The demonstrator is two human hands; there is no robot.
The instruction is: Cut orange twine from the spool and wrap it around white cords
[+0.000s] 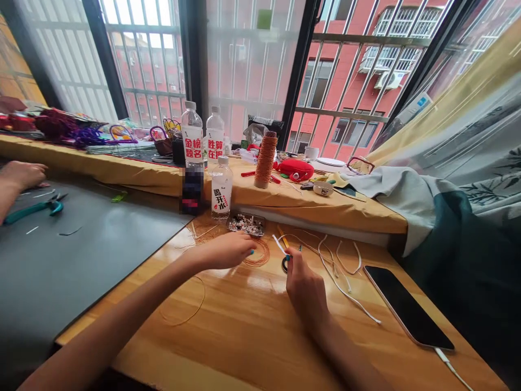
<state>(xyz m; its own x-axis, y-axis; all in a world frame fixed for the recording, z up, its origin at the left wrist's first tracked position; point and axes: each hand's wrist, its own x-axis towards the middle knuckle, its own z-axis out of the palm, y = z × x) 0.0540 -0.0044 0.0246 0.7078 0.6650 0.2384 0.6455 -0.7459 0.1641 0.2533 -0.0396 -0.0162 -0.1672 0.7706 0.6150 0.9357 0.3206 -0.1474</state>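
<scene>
My right hand (305, 285) pinches a short piece of white cord (278, 244), its end pointing up and left. My left hand (228, 251) hovers just left of a coil of orange thread (260, 254), in front of a clear tray of beads (246, 224). Its fingers are curled together, and whatever they hold is hidden. A yellow pencil-like stick (282, 237) and a dark ring-shaped item (284, 264) lie behind my right fingers. To the right, several lengths of white cord (340, 282) lie loose on the wooden table (244, 336).
A phone (409, 307) with a charging cable lies at the right. Water bottles (221, 190) and a cone of orange thread (266, 160) stand at the back. On the grey mat (101, 233) are teal pliers (36, 209), near another person's hand (22, 175).
</scene>
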